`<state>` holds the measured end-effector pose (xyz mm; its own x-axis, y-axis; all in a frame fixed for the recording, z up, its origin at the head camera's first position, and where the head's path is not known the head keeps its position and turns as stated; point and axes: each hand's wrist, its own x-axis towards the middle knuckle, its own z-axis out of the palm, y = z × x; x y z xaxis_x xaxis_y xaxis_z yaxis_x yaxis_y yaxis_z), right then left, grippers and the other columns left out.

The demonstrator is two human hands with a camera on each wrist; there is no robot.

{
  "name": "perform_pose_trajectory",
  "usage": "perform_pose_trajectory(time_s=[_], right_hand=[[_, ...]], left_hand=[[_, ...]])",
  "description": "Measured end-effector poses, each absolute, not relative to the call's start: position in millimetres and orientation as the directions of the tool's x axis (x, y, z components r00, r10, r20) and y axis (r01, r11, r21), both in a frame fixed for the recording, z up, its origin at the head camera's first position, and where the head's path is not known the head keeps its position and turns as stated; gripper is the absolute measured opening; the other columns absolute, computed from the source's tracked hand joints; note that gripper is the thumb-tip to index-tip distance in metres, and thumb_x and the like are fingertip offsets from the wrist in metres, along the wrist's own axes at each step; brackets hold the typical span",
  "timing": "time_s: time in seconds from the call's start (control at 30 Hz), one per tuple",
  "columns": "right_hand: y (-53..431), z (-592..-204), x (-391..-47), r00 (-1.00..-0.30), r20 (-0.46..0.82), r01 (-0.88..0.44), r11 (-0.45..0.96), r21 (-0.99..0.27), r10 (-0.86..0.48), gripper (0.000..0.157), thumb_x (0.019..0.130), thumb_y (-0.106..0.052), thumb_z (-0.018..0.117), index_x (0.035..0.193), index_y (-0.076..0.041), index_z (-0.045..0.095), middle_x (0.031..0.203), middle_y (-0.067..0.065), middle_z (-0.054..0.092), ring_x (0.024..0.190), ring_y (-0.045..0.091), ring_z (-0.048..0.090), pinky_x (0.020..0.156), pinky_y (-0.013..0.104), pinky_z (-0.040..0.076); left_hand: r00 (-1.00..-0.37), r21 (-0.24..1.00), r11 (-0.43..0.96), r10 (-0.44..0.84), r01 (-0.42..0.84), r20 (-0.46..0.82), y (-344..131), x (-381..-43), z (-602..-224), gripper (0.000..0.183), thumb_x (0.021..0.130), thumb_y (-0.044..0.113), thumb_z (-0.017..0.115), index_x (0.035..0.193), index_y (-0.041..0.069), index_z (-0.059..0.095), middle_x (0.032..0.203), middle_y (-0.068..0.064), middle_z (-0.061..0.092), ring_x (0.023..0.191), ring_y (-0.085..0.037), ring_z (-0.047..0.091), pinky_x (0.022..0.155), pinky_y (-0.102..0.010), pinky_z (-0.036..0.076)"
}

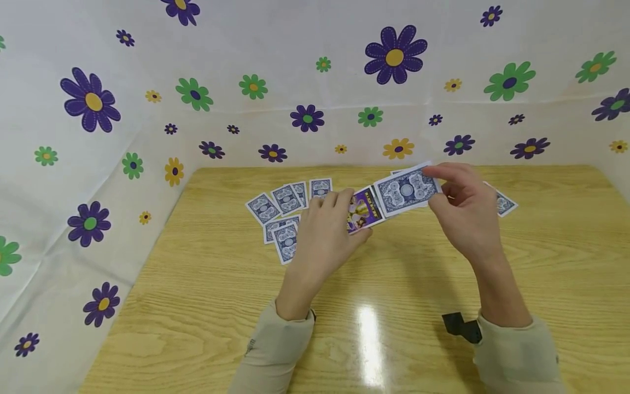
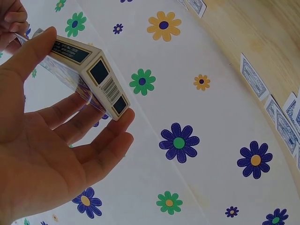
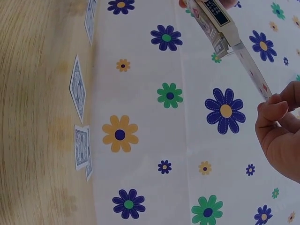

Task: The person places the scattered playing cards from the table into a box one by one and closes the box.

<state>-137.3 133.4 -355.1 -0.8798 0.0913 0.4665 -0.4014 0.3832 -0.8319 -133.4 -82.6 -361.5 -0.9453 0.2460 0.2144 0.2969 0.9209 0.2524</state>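
Observation:
In the head view my left hand (image 1: pixel 322 235) grips a purple card box (image 1: pixel 364 209) above the table, thumb along one edge and fingers along the other. The left wrist view shows the box's barcode end (image 2: pixel 110 86) facing the camera. My right hand (image 1: pixel 466 216) pinches a blue-backed playing card (image 1: pixel 407 190) by its far right end. The card's other end meets the box's open end; in the right wrist view the card (image 3: pixel 253 70) lines up with that opening. Whether it is one card or a thin stack, I cannot tell.
Several blue-backed cards (image 1: pixel 263 208) lie face down and partly overlapping on the wooden table (image 1: pixel 206 306), left of the hands. Another card (image 1: pixel 505 204) shows beyond the right hand. A flower-print cloth (image 1: pixel 280 49) hangs behind the table and on its left.

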Motion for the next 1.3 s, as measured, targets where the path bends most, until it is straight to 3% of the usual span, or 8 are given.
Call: perform_pose_trajectory(time_s=[0.73,1.03,1.3], right_hand=[[125,-357,-137,-0.888,0.459,-0.424,0.341,-0.839,0.025,0.043,0.084,0.016,0.050,0.119,0.001,0.070,0.119,0.005,0.060,0.070,0.013,0.049,0.055,0.014,0.037],[120,-359,-137,-0.897,0.441,-0.428,0.222,-0.876,0.012,0.049,0.082,0.018,0.047,0.128,0.004,0.055,0.112,0.003,0.052,0.061,0.012,0.050,0.045,0.018,0.034],[114,-362,-139,-0.893,0.451,-0.442,0.177,-0.879,0.007,0.048,0.082,0.019,0.048,0.128,0.005,0.050,0.106,0.005,0.050,0.063,0.012,0.053,0.048,0.017,0.045]], left_hand=[[-0.949,0.247,0.926,0.235,0.284,0.211,-81,-134,-361,0.077,0.083,0.050,0.077,0.144,0.012,0.049,0.134,-0.011,0.059,0.116,-0.035,0.055,0.093,-0.046,0.050],[-0.951,0.249,0.928,0.226,0.275,0.209,-82,-135,-361,0.077,0.083,0.049,0.077,0.144,0.011,0.048,0.133,-0.012,0.060,0.114,-0.036,0.056,0.094,-0.047,0.050],[-0.950,0.261,0.924,0.230,0.281,0.210,-81,-133,-361,0.077,0.083,0.049,0.077,0.144,0.012,0.049,0.133,-0.011,0.059,0.116,-0.035,0.054,0.095,-0.047,0.049]])
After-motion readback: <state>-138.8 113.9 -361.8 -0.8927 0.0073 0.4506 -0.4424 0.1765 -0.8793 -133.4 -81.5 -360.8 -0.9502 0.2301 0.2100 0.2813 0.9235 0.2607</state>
